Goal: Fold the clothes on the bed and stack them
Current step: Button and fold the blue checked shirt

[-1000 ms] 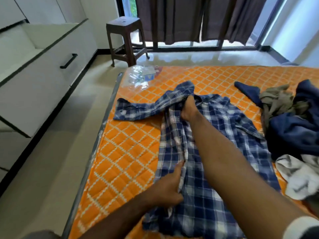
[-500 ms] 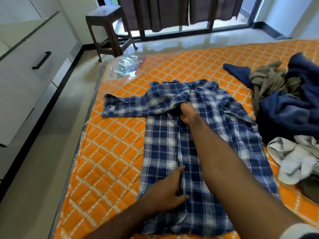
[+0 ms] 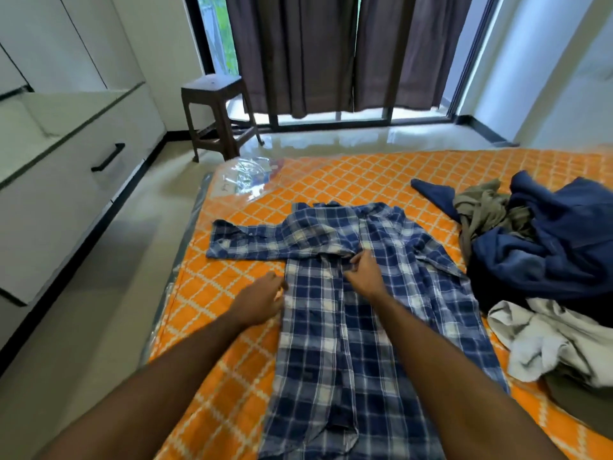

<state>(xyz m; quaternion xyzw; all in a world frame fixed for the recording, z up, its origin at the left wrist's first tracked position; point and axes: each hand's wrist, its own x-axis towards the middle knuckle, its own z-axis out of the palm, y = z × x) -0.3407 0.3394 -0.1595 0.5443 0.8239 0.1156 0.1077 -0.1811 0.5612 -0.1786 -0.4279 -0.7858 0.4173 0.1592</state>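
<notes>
A blue and white plaid shirt (image 3: 348, 343) lies spread lengthwise on the orange quilted bed (image 3: 232, 327), one sleeve stretched out to the left (image 3: 252, 244). My right hand (image 3: 363, 275) sits on the shirt's chest just below that sleeve, fingertips pinching the fabric by the front placket. At the shirt's left edge my left hand (image 3: 262, 300) is blurred with its fingers loosely bent, and I cannot tell whether it holds the cloth.
A heap of unfolded clothes lies at the right: a navy garment (image 3: 547, 247), an olive one (image 3: 484, 210) and a pale grey one (image 3: 550, 340). Clear plastic wrap (image 3: 248, 175) covers the bed's far left corner. A brown stool (image 3: 219, 117) and white drawers (image 3: 76, 180) stand on the left.
My left hand has left the shirt's front placket and moved out to its left edge. My right hand has drawn back slightly toward me. The shirt lies flatter.
</notes>
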